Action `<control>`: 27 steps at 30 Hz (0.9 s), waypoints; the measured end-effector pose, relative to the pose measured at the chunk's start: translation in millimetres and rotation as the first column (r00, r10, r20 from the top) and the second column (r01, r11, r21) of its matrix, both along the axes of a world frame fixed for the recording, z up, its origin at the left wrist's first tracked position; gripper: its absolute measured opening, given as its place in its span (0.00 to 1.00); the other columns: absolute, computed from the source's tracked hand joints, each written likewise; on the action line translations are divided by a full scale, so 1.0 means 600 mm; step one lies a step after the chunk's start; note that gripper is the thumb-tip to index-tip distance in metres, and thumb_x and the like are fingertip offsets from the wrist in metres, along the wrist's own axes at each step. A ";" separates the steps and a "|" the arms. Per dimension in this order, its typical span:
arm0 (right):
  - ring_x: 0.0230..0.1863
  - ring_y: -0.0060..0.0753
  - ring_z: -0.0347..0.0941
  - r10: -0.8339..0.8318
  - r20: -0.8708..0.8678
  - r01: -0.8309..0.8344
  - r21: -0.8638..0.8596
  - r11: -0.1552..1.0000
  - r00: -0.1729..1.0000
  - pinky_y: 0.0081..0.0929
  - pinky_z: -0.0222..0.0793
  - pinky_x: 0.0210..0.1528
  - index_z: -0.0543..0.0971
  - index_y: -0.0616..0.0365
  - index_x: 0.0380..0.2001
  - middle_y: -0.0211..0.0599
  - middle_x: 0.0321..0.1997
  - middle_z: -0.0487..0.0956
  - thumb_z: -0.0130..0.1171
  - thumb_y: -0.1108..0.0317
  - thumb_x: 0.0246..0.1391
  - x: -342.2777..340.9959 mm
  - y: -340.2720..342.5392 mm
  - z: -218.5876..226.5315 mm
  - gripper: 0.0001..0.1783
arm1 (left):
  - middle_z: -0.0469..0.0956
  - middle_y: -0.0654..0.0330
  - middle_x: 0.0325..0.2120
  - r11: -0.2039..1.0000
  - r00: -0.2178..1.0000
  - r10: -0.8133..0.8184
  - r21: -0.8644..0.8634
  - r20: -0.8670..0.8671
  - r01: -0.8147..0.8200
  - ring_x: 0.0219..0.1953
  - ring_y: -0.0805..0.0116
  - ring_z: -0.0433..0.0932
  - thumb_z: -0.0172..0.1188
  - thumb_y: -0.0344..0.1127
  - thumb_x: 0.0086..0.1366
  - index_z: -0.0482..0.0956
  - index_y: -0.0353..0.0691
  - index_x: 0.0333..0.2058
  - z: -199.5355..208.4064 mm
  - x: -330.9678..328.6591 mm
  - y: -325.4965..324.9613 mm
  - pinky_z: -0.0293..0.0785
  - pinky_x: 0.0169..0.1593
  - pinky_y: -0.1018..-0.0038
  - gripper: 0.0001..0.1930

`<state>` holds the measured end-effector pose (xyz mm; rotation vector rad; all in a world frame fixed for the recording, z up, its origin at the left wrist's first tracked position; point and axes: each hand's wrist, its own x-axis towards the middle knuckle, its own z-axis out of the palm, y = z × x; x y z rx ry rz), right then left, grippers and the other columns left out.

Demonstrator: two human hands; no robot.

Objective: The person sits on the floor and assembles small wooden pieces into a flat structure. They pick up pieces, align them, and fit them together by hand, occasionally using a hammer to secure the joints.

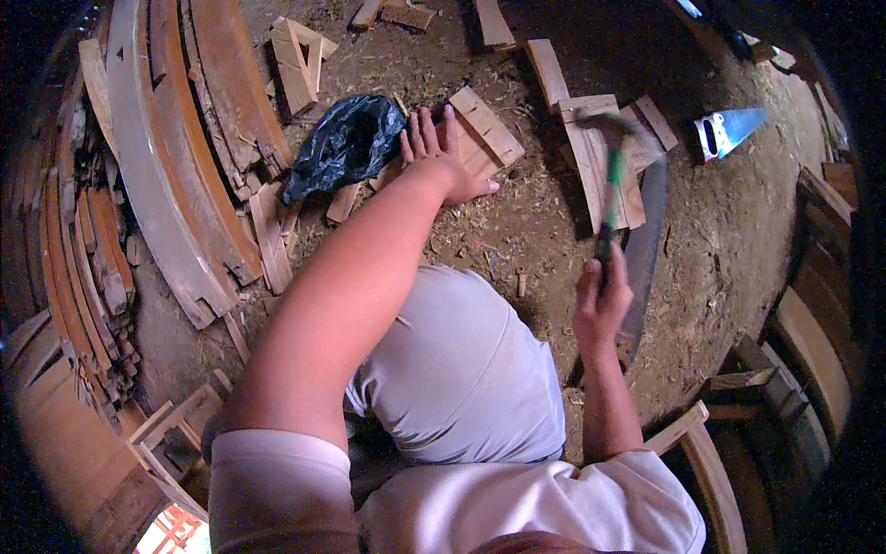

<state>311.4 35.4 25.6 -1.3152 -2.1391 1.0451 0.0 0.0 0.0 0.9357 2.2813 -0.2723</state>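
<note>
Nearest, the person's knees in pale trousers (452, 369) were seen over the dirt floor (738, 240). To the right, the right hand (602, 300) was closed tight round the green handle of a hammer (611, 175), whose head was raised and blurred above a stack of short wooden boards (600, 157). Farther and to the left, the left hand (441, 162) was laid flat, fingers spread open, on a slatted wooden piece (484, 129); nothing was gripped by it, the piece being only pressed down. A black plastic bag (346, 143) lay just beside that hand on its left. A long dark blade, possibly a machete (646, 240), was lying on the floor under the hammer, though its outline was poorly seen. Far right, a blue-handled saw (727, 131) rested on the floor, and curved planks (175, 157) were piled at the far left.

A mishap could be judged likely if the swung hammer were brought down off its mark: the boards could be split or knocked aside, and the spread fingers would be at risk if the blow were aimed at the pressed piece.
</note>
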 end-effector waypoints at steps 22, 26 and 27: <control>0.44 0.46 0.86 0.042 -0.006 -0.039 0.283 0.958 0.999 0.36 0.80 0.46 0.76 0.57 0.63 0.52 0.47 0.86 0.58 0.75 0.66 0.010 0.000 0.022 0.23 | 0.14 0.38 0.76 1.000 1.000 -0.001 0.007 0.015 0.001 0.78 0.41 0.14 0.64 0.85 0.46 0.12 0.44 0.73 -0.010 0.003 0.004 0.18 0.76 0.43 0.82; 0.48 0.53 0.85 0.221 0.184 -0.256 0.199 0.946 0.958 0.40 0.81 0.48 0.77 0.57 0.61 0.55 0.50 0.84 0.59 0.78 0.62 0.003 0.002 -0.004 0.23 | 0.15 0.38 0.76 0.999 1.000 -0.004 0.034 -0.006 0.004 0.78 0.40 0.15 0.63 0.85 0.45 0.12 0.44 0.73 -0.011 0.002 0.000 0.19 0.76 0.42 0.82; 0.48 0.53 0.85 0.206 0.158 -0.243 0.269 0.932 0.966 0.40 0.82 0.48 0.77 0.57 0.61 0.55 0.50 0.84 0.59 0.78 0.62 -0.004 0.003 0.006 0.24 | 0.15 0.38 0.76 1.000 1.000 0.004 0.028 -0.002 -0.004 0.78 0.40 0.15 0.63 0.85 0.45 0.12 0.44 0.73 -0.010 -0.001 -0.002 0.19 0.76 0.42 0.82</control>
